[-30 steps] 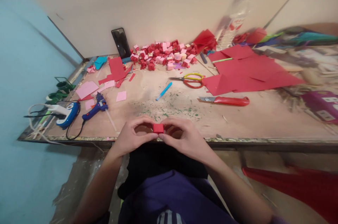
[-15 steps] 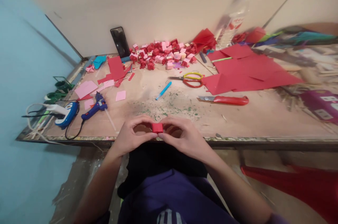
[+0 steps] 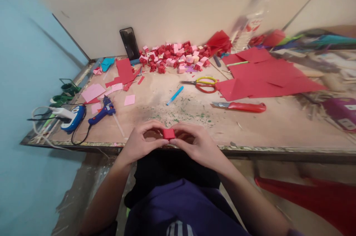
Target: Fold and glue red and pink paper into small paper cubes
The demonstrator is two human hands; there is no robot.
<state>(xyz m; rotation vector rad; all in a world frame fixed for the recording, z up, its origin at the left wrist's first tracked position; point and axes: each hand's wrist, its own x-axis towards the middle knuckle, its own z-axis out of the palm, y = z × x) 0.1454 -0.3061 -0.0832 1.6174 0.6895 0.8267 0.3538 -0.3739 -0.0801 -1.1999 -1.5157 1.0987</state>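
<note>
Both my hands meet at the near edge of the wooden table (image 3: pixel 278 125). My left hand (image 3: pixel 140 143) and my right hand (image 3: pixel 194 143) pinch a small red paper cube (image 3: pixel 168 133) between thumbs and forefingers. The other fingers of each hand are curled. A heap of similar red and pink paper cubes (image 3: pixel 175 56) lies at the back of the table by the wall.
Scissors (image 3: pixel 201 84), a red utility knife (image 3: pixel 241 107), a blue pen (image 3: pixel 174 95) and red paper sheets (image 3: pixel 267 75) lie ahead and right. A blue glue gun (image 3: pixel 101 112), pink paper squares (image 3: pixel 91 92) and a phone (image 3: pixel 129 43) against the wall are on the left.
The view has shifted slightly. My hands keep hold of the red cube in the same spot at the table edge.
</note>
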